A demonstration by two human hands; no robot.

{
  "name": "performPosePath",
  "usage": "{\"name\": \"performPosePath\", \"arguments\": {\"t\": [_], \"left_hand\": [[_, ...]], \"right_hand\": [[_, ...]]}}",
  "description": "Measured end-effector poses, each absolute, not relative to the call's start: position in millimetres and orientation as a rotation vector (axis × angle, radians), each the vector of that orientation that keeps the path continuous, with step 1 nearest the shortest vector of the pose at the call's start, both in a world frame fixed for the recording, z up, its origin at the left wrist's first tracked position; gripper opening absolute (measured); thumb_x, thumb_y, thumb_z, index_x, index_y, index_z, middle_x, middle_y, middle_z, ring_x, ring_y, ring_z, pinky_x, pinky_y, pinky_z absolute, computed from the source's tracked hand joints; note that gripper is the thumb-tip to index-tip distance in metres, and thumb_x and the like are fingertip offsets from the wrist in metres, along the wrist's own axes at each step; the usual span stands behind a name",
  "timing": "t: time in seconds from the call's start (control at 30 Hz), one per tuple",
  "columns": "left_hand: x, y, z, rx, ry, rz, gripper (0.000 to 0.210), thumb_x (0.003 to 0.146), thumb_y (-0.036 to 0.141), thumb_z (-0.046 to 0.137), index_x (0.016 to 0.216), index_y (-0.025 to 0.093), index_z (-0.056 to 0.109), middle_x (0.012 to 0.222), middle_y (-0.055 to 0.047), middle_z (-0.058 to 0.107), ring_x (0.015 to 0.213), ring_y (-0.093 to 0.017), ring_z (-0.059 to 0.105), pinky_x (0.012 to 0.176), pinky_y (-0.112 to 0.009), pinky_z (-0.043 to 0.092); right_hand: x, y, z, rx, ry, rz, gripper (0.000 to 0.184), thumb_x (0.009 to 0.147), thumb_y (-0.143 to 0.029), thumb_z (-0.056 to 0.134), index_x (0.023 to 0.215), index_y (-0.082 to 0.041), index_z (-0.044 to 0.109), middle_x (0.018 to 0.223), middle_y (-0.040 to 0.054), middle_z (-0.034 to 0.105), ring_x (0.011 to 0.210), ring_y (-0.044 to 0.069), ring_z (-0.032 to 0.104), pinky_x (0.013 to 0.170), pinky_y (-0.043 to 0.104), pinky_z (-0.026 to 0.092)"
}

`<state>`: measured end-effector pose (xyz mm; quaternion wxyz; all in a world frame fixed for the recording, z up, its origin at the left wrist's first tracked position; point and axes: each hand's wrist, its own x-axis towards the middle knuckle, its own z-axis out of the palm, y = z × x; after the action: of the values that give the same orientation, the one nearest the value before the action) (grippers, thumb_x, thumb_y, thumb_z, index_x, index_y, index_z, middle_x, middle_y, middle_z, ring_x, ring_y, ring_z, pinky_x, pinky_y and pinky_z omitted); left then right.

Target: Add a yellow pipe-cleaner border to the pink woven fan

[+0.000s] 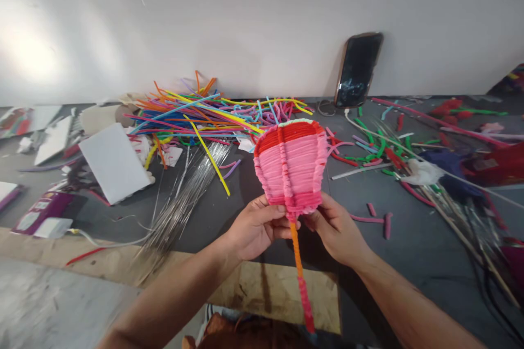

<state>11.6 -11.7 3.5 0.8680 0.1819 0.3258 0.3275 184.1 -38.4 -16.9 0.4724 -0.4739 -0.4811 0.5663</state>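
Note:
A fan-shaped pipe cleaner craft point(303, 158) is held up in front of me, its wide end upward. Its panel is pink with a red band and a pale green edge at the top. An orange stem point(297, 248), turning pink-red lower down, hangs below it. My left hand point(257, 226) pinches the panel's lower left corner beside the stem. On the other side, my right hand point(335, 229) grips the lower right corner, with some fingertips hidden behind the craft.
Colourful pipe cleaners point(192, 112) lie piled at the back, with thin metal wires point(184, 196) in front. A phone point(360, 68) leans on the wall. At left are a white box point(114, 163) and a purple box point(43, 212); green and red scraps point(376, 147) litter the right.

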Motion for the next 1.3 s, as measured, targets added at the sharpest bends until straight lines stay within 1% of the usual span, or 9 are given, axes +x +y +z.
{"name": "performPosePath", "arguments": {"t": [0.2,0.4,0.57,0.63,0.77,0.93,1.03,1.23,1.3], "left_hand": [[9.3,-9.1,3.3,0.454,0.729,0.784,0.014,0.069,0.02,0.076,0.077,0.012,0.067,0.069,-0.004,0.071,0.062,-0.014,0.068,0.056,-0.021,0.056],[12.8,-11.3,5.3,0.509,0.764,0.789,0.019,0.066,0.023,0.078,0.076,0.012,0.066,0.065,-0.003,0.07,0.058,-0.013,0.066,0.057,-0.023,0.057],[13.2,-12.9,5.8,0.485,0.758,0.781,0.017,0.066,0.022,0.078,0.074,0.012,0.066,0.064,-0.003,0.07,0.056,-0.013,0.065,0.056,-0.023,0.057],[13.1,-13.1,5.4,0.482,0.76,0.776,0.018,0.066,0.023,0.078,0.074,0.012,0.066,0.065,-0.003,0.07,0.057,-0.013,0.066,0.056,-0.023,0.057],[13.1,-13.8,5.0,0.498,0.765,0.756,0.021,0.066,0.026,0.078,0.077,0.013,0.067,0.066,-0.004,0.07,0.059,-0.014,0.066,0.058,-0.024,0.057],[13.4,-14.2,5.1,0.509,0.756,0.796,0.021,0.065,0.026,0.079,0.074,0.013,0.067,0.066,-0.004,0.07,0.059,-0.014,0.066,0.058,-0.024,0.056],[13.5,-14.0,4.5,0.54,0.763,0.819,0.02,0.066,0.026,0.079,0.074,0.013,0.067,0.066,-0.003,0.07,0.06,-0.014,0.066,0.059,-0.024,0.056],[14.2,-15.6,-0.2,0.652,0.83,0.885,0.015,0.071,0.025,0.076,0.077,0.014,0.068,0.069,-0.002,0.068,0.063,-0.012,0.064,0.062,-0.024,0.056],[15.3,-17.2,-1.8,0.674,0.845,0.876,0.017,0.071,0.026,0.076,0.079,0.013,0.068,0.071,-0.002,0.069,0.064,-0.012,0.064,0.062,-0.025,0.056]], "right_hand": [[185.2,-34.5,-16.7,-1.248,-1.2,1.475,0.02,0.08,-0.041,0.064,0.081,-0.021,0.061,0.062,-0.0038,0.05,0.052,0.01,0.042,0.05,0.023,0.037],[182.9,-33.6,-7.3,-1.062,-1.03,1.536,0.025,0.072,-0.036,0.073,0.092,-0.024,0.062,0.09,0.0015,0.064,0.081,0.016,0.058,0.08,0.031,0.047],[186.0,-33.5,-14.8,-1.01,-0.89,1.495,0.037,0.071,-0.028,0.075,0.105,-0.03,0.059,0.103,0.0008,0.065,0.094,0.017,0.059,0.086,0.032,0.047],[187.1,-33.4,-14.5,-1.018,-0.958,1.515,0.032,0.073,-0.031,0.074,0.103,-0.028,0.063,0.102,0.0029,0.067,0.092,0.018,0.061,0.087,0.034,0.047],[187.0,-34.8,-15.0,-1.071,-1.095,1.531,0.015,0.073,-0.035,0.073,0.083,-0.023,0.072,0.083,0.0028,0.069,0.082,0.019,0.061,0.082,0.034,0.047],[188.3,-37.0,-22.8,-1.107,-0.991,1.544,0.017,0.073,-0.038,0.074,0.075,-0.022,0.072,0.066,-0.0006,0.062,0.059,0.013,0.05,0.059,0.027,0.042],[189.5,-35.7,-19.0,-1.129,-1.033,1.599,0.017,0.074,-0.038,0.072,0.074,-0.021,0.071,0.062,-0.0015,0.059,0.056,0.011,0.048,0.056,0.026,0.041],[186.6,-33.9,-6.7,-1.03,-1.081,1.612,0.027,0.074,-0.037,0.072,0.098,-0.024,0.069,0.094,0.0041,0.07,0.089,0.02,0.061,0.085,0.036,0.049],[185.6,-34.6,-7.5,-1.034,-1.029,1.611,0.026,0.073,-0.038,0.073,0.094,-0.023,0.07,0.093,0.0043,0.071,0.089,0.021,0.063,0.085,0.038,0.049]]}}
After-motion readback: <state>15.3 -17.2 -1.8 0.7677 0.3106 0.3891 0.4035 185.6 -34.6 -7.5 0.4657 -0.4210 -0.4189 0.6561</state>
